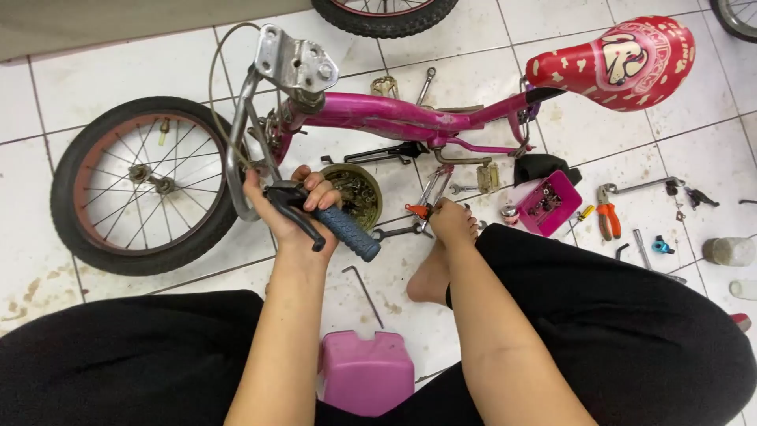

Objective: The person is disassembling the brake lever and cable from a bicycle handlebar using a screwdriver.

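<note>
A small pink bicycle frame (394, 117) lies on the white tiled floor, with a red patterned saddle (623, 59) at the right and a spoked wheel (142, 185) at the left. My left hand (288, 197) grips the handlebar by its black brake lever (296, 213), just above the blue grip (351, 233). My right hand (453, 221) reaches down to the floor onto tools beside orange-handled pliers (420, 209) and a wrench (398, 232). My bare foot (430, 280) rests just below that hand.
A pink tray of small parts (548, 203), orange pliers (607, 221), wrenches, a hex key (364, 293), a round tin of bits (356, 193) and a pedal (487, 177) lie scattered on the tiles. A pink stool (367, 371) sits between my legs. Another tyre (385, 16) lies at the top.
</note>
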